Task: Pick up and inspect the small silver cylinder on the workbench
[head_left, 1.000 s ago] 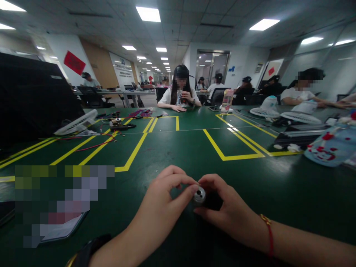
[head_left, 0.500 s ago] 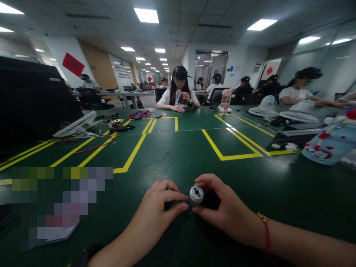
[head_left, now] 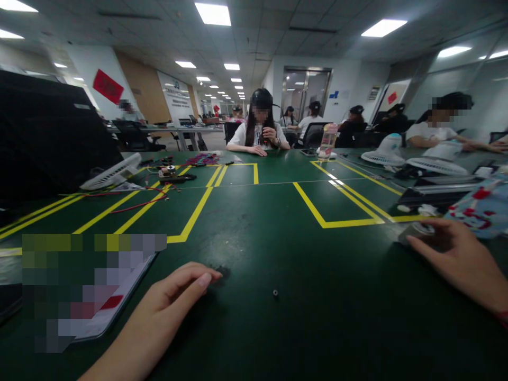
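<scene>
My left hand [head_left: 174, 296] lies low on the green table [head_left: 257, 222] with its fingers stretched forward. Its fingertips touch a small black part [head_left: 223, 273] on the table and hold nothing I can see. A tiny dark round piece [head_left: 275, 292] sits loose on the table to the right of it. My right hand [head_left: 456, 259] is far out to the right, its fingers curled over a small silver cylinder [head_left: 415, 231] that rests near a yellow line.
A blurred flat sheet [head_left: 103, 312] lies at the near left. Red wires and small parts [head_left: 159, 185], white fan grilles [head_left: 115, 172] and a black case [head_left: 47, 137] are at the left. A patterned bottle [head_left: 476, 209] is at the right. People sit at the far side.
My hands, which together held the silver cylinder in front of me, have parted. The right hand carried the cylinder off to the right; the left lowered a black part onto the table.
</scene>
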Demonstrator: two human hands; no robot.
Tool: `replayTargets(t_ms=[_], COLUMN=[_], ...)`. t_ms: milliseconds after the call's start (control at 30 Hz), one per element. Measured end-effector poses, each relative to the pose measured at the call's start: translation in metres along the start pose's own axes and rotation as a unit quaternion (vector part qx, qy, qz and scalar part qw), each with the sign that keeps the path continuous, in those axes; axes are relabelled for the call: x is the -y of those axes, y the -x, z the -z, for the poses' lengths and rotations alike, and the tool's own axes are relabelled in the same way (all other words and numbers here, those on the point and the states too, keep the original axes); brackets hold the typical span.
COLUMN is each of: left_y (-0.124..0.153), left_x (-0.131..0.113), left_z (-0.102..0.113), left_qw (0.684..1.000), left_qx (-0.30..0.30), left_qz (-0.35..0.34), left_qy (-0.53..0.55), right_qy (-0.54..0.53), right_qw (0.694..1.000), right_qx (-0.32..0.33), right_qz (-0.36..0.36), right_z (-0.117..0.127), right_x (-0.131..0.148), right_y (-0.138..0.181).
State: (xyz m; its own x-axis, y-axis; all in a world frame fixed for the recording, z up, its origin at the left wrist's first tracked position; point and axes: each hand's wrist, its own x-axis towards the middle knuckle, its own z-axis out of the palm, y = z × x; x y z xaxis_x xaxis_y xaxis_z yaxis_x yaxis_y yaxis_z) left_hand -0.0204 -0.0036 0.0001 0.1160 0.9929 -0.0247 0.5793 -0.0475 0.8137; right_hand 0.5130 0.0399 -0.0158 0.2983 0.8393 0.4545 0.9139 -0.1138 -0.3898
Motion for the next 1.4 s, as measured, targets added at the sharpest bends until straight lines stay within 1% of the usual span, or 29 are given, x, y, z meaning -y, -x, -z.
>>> replayTargets(t_ms=[67,100,133,200,233,267,300,333,367,400,467,533,567,600,633,667,700,767,833,867,900,933,1000,1067,1133,1200,1267,1400], left_y=[0.000,-0.001,-0.001,-0.001,-0.001,-0.001,-0.002,-0.002,-0.002,-0.002,-0.001,0.000,0.000,0.000,0.000,0.000,0.001,0.001,0.001,0.000,0.000,0.000,-0.001,-0.001,0.000,0.001,0.001,0.000], left_x=[-0.004,-0.005,-0.007,-0.009,-0.009,-0.010,-0.010,-0.011,-0.011,-0.011,-0.011,-0.010,-0.010,-0.010,-0.010,-0.010,-0.010,-0.011,-0.011,-0.012,-0.013,-0.013,-0.014,-0.014,-0.012,-0.011,-0.010,-0.013], left_z=[-0.004,-0.005,-0.006,-0.006,-0.006,-0.005,-0.005,-0.005,-0.005,-0.005,-0.004,-0.003,-0.002,-0.002,-0.001,-0.001,0.000,-0.001,-0.002,-0.003,-0.004,-0.005,-0.006,-0.006,-0.005,-0.004,-0.002,-0.002], left_qw=[1.000,1.000,1.000,1.000,1.000,1.000,1.000,1.000,1.000,1.000,1.000,1.000,1.000,1.000,1.000,1.000,1.000,1.000,1.000,1.000,1.000,1.000,1.000,1.000,1.000,1.000,1.000,1.000], left_qx=[0.002,0.001,0.000,-0.005,-0.007,-0.010,-0.011,-0.012,-0.011,-0.011,-0.009,-0.008,-0.008,-0.009,-0.010,-0.010,-0.011,-0.013,-0.013,-0.010,-0.007,-0.003,0.003,0.007,0.008,0.009,0.012,0.011], left_qz=[-0.014,-0.015,-0.013,-0.007,-0.005,-0.006,-0.008,-0.010,-0.010,-0.010,-0.010,-0.014,-0.017,-0.020,-0.021,-0.022,-0.022,-0.019,-0.017,-0.018,-0.019,-0.021,-0.021,-0.020,-0.018,-0.015,-0.012,-0.015], left_qy=[0.005,0.006,0.006,0.003,0.001,0.000,-0.001,-0.002,-0.003,-0.003,-0.003,-0.003,-0.002,-0.001,0.001,0.003,0.005,0.009,0.012,0.013,0.013,0.012,0.009,0.009,0.008,0.007,0.004,0.000], right_qy=[0.035,0.052,0.068,0.091,0.088,0.074,0.049,0.022,-0.005,-0.035,-0.089,-0.122,-0.130,-0.134,-0.135,-0.131,-0.122,-0.084,-0.017,0.026,0.070,0.106,0.139,0.125,0.099,0.087,0.076,0.066], right_qw=[0.999,0.998,0.996,0.981,0.971,0.961,0.951,0.942,0.932,0.923,0.906,0.892,0.887,0.889,0.897,0.911,0.926,0.955,0.971,0.978,0.984,0.988,0.990,0.989,0.988,0.987,0.988,0.987], right_qx=[-0.002,-0.020,-0.053,-0.122,-0.132,-0.118,-0.070,-0.002,0.068,0.121,0.204,0.257,0.272,0.274,0.259,0.226,0.177,0.054,-0.055,-0.081,-0.089,-0.076,-0.016,0.042,0.056,0.040,0.041,0.087], right_qz=[-0.002,0.007,0.030,0.118,0.176,0.240,0.296,0.334,0.356,0.363,0.360,0.352,0.349,0.342,0.331,0.320,0.309,0.281,0.231,0.193,0.135,0.078,-0.016,-0.070,-0.100,-0.127,-0.129,-0.121], right_z=[0.003,0.003,0.002,-0.003,-0.006,-0.010,-0.014,-0.018,-0.022,-0.026,-0.033,-0.037,-0.037,-0.035,-0.032,-0.027,-0.021,-0.006,0.011,0.019,0.026,0.033,0.043,0.048,0.051,0.051,0.052,0.053], right_x=[-0.009,-0.006,0.002,0.031,0.051,0.074,0.099,0.124,0.149,0.171,0.208,0.228,0.231,0.230,0.224,0.213,0.198,0.159,0.114,0.092,0.072,0.055,0.030,0.021,0.024,0.032,0.041,0.048], right_y=[-0.003,-0.002,0.000,0.010,0.019,0.029,0.040,0.052,0.063,0.072,0.085,0.089,0.087,0.082,0.076,0.067,0.056,0.031,0.006,-0.005,-0.013,-0.018,-0.022,-0.020,-0.018,-0.016,-0.016,-0.015])
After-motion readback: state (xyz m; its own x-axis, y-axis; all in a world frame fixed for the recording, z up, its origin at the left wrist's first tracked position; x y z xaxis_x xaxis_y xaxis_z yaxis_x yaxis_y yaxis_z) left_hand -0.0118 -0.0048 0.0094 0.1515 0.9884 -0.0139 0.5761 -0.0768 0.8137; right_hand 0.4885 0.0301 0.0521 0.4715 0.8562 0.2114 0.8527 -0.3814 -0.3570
